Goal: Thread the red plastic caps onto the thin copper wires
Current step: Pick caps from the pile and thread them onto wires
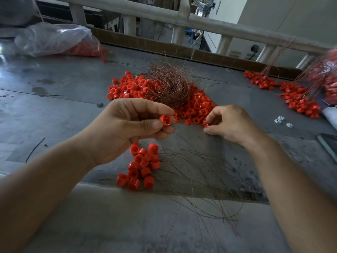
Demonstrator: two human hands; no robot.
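You will find nothing to read here: no lettering, label, brand or number shows on the red caps [138,161], the clear bag [54,39] beyond them, or the counter [54,106].

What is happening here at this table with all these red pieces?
A person is threading caps onto thin copper wires. The left hand pinches one red cap; the right hand pinches a second cap beside the loose pile. A cap cluster, apparently already strung, lies nearer the person.
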